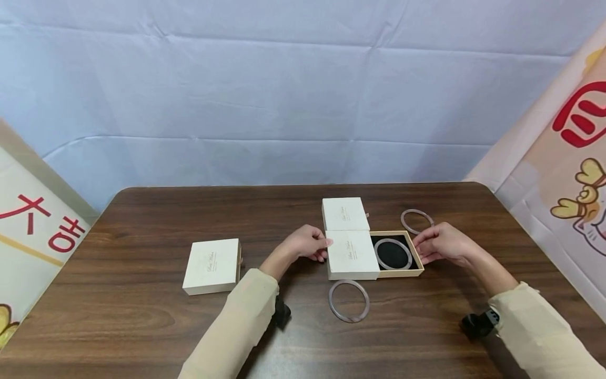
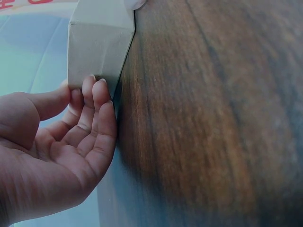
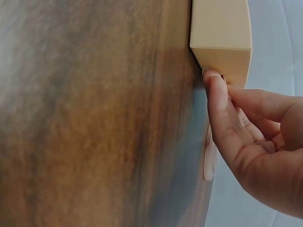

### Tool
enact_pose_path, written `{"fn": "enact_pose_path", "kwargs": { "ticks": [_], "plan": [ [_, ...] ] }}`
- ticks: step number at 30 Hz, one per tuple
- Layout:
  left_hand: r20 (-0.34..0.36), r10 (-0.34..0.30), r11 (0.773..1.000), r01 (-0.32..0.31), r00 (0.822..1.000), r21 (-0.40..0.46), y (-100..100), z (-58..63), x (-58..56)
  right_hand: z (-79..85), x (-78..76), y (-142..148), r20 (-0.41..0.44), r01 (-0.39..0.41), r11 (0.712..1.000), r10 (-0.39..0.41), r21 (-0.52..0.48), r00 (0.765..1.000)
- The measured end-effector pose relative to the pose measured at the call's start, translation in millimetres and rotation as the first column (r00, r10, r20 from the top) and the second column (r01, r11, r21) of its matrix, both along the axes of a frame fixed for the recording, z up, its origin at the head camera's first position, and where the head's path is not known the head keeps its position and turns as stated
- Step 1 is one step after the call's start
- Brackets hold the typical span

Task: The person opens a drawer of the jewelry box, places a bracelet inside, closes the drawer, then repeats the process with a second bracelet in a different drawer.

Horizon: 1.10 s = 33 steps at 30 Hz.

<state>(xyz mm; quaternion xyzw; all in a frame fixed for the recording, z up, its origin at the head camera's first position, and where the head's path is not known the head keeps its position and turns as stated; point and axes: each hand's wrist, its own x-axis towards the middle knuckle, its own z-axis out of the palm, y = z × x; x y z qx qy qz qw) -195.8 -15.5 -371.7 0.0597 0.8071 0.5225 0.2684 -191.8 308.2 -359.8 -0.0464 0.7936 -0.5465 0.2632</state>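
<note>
A white jewelry box lies mid-table with its drawer slid partway out to the right. In the drawer, a greyish-purple bangle rests on black lining. My left hand grips the left end of the box cover, thumb on its top edge and curled fingertips against the end wall. At the drawer's outer end, my right hand pinches the small pull tab; in the right wrist view thumb and fingers meet there, below the drawer's tan side.
Another white box stands directly behind the opened one. A third box lies to the left. One loose bangle is in front of the opened box, another behind my right hand. The wooden table meets a pale cloth backdrop.
</note>
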Motion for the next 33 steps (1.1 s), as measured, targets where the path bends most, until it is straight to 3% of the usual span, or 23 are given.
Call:
{"fn": "enact_pose_path", "kwargs": {
  "ticks": [33],
  "plan": [
    [0.014,0.016,1.000,-0.016,1.000,0.001,1,4.3,2.6,4.4,1.3,-20,-0.002,-0.043,0.998,0.043,-0.052,0.999]
  ]
}}
